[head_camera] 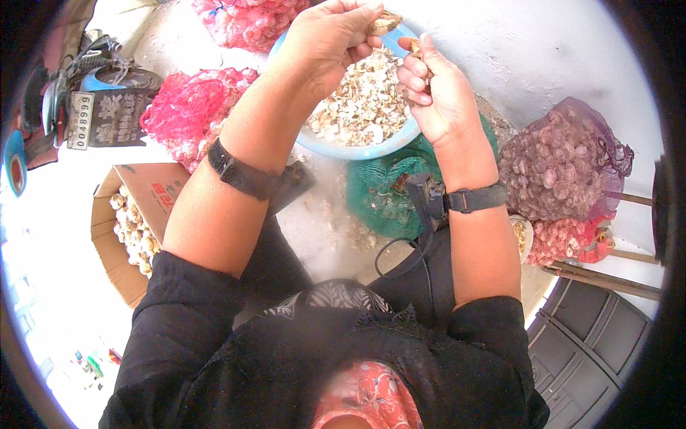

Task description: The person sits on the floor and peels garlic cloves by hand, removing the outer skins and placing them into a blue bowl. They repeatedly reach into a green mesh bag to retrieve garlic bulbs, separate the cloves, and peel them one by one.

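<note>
Above a blue plastic basin [316,140], both of my hands are raised near the top of the view. Between the thumb and fingers of my left hand [343,37] is a brownish, dry-looking piece [385,23], perhaps part of a garlic bulb. My right hand [435,86] has its fingers curled around a small yellowish-brown piece [415,47], mostly hidden by them. Dry, pale flakes that look like garlic skins [364,107] fill much of the basin. Black straps circle both forearms.
Red mesh sacks of garlic [198,115] lie left of the basin, beside a cardboard box [107,225] holding bulbs. A green mesh sack [375,187] lies below the basin. At right are a purple mesh sack [557,161], a red one [563,241] and a small bowl [526,238]. A cable hangs near my lap.
</note>
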A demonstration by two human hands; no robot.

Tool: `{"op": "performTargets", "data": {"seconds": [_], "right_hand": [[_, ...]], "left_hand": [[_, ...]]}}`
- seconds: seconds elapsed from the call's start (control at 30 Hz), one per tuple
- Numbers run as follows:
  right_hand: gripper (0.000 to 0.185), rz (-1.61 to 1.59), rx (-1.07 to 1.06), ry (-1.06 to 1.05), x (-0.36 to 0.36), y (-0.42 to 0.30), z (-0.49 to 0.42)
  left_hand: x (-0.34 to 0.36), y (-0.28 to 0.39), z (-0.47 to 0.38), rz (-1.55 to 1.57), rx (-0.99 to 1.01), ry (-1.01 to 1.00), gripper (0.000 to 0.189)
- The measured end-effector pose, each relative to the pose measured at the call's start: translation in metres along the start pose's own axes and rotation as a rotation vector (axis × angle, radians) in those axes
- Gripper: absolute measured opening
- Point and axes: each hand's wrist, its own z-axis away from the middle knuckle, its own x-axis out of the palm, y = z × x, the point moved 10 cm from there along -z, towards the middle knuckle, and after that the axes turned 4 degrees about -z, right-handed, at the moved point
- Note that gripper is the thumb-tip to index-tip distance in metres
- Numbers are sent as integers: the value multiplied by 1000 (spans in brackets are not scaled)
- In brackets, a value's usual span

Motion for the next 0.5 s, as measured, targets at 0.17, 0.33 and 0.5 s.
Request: {"op": "performTargets", "data": {"seconds": [0.17, 0.33, 0.5], "right_hand": [[38, 47, -54, 84, -1, -2, 2], [29, 58, -86, 43, 4, -6, 3], [24, 77, -143, 47, 3, -11, 4]], "left_hand": [[3, -1, 1, 172, -22, 45, 9], [13, -2, 2, 131, -46, -81, 8], [19, -3, 4, 44, -63, -164, 9]]}}
